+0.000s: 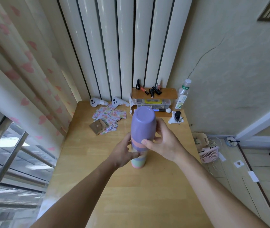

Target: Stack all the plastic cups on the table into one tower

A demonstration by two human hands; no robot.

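A tower of upside-down pastel plastic cups (139, 159) stands on the wooden table (131, 195), with rims in pink, green, yellow and purple showing as bands. A purple cup (143, 124) sits on top, its flat base facing me. My left hand (124, 153) wraps the left side of the stack at mid height. My right hand (162, 140) grips the lower part of the purple cup from the right, thumb across its front.
At the table's far end lie two white controllers (96, 102), a pile of patterned cards (109, 116), a small wooden shelf with nail polish bottles (154, 92), a clear box (152, 102), a plastic bottle (182, 94) and keys (178, 115). A pink basket (208, 153) sits on the floor at the right.
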